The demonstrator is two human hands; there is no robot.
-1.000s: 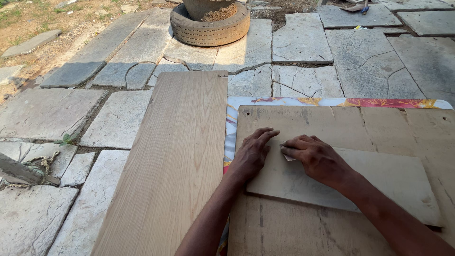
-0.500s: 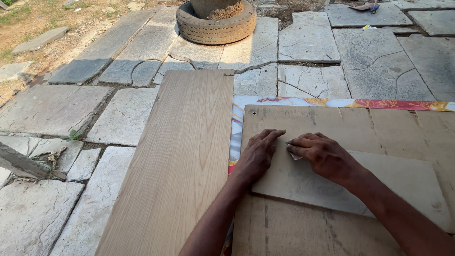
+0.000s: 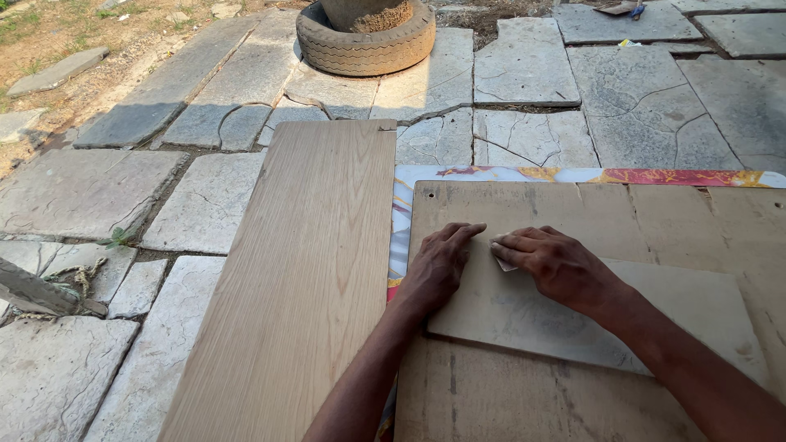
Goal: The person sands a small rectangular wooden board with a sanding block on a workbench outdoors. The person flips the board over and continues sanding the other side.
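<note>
- The left hand (image 3: 438, 266) is lying open and flat, fingers stretched, on the near-left corner of a thin pale panel (image 3: 688, 307) in the lower right of the frame.
- The right hand (image 3: 557, 263) is curling its fingers over a small pale scrap (image 3: 503, 263), pressing it onto that panel just beside the left fingertips.
- The panel is resting on a wider worn board (image 3: 532, 205).
- A long oak-grain plank (image 3: 303, 278) is lying left of centre.
- A tyre (image 3: 364, 45) is sitting at the top, on stone paving (image 3: 82, 192).
</note>
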